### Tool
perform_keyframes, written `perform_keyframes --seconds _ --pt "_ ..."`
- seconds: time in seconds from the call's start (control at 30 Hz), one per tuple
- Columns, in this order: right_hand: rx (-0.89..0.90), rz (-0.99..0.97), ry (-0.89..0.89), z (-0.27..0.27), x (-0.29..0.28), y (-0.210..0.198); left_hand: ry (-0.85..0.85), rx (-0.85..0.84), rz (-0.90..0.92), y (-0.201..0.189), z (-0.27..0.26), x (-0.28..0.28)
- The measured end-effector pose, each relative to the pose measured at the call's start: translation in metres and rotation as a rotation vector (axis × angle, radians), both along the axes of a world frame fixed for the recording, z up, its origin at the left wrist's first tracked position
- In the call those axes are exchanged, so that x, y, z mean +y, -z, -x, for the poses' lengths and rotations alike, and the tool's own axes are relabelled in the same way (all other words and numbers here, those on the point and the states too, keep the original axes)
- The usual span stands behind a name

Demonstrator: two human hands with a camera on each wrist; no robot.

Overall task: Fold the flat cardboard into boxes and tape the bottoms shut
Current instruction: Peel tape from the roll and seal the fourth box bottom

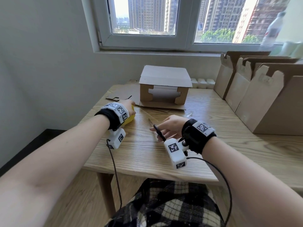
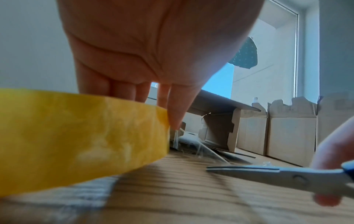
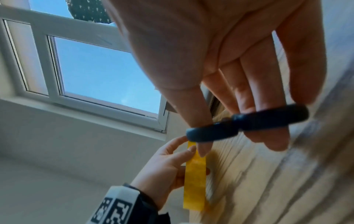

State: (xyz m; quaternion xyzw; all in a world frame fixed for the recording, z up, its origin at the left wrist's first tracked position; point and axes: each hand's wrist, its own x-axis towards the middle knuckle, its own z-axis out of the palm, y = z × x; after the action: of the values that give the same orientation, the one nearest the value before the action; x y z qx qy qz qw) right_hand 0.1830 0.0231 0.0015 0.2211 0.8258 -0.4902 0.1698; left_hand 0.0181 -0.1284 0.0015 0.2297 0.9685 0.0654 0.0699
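We were at the taping step. Our left hand (image 1: 127, 106) held the yellow tape roll (image 1: 130, 119) on edge against the surface (image 1: 213, 145), fingers curled over its rim, and in the left wrist view a clear strip seemed to run from the roll toward the cardboard ahead. Our right hand (image 1: 170, 126) gripped the scissors (image 1: 159, 132), thumb and fingers through the dark loops; the blades (image 2: 243, 169) lay together, close to the surface and pointing toward the roll.

The folded box (image 1: 164, 86) stood beyond both hands, near the middle of the surface, turned so its broad closed face was up and its open side faced us. Through that opening we saw only pale inner wall; nothing was inside it. We could not tell whether tape already lay along its seam. Flat cardboard (image 1: 121, 95) lay beside and under the box.

At the right, several upright cartons (image 1: 246, 89) stood in a row with top flaps raised; their insides were hidden from us.

We judged that the next move called for drawing the strip taut, opening the blades, and cutting near the roll, then pressing the free end down on the box. A slack strip could fold onto itself and stick.
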Motion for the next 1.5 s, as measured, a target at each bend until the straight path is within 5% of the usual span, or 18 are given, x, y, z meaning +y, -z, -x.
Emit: perform_keyframes --seconds 0.27,0.73,1.17,1.5 --pt "-0.023 0.454 -0.047 -0.009 -0.004 -0.003 -0.023 -0.003 -0.009 0.001 -0.002 0.006" --pt "0.046 0.534 0.160 0.038 -0.043 0.003 -0.101 -0.072 -0.124 0.004 -0.007 -0.010" --pt "-0.062 0.211 0.060 0.062 -0.037 -0.029 -0.038 -0.127 -0.137 0.009 0.000 -0.021" --pt "0.063 0.124 0.068 0.087 -0.040 -0.046 -0.019 -0.135 -0.088 0.006 -0.001 -0.020"
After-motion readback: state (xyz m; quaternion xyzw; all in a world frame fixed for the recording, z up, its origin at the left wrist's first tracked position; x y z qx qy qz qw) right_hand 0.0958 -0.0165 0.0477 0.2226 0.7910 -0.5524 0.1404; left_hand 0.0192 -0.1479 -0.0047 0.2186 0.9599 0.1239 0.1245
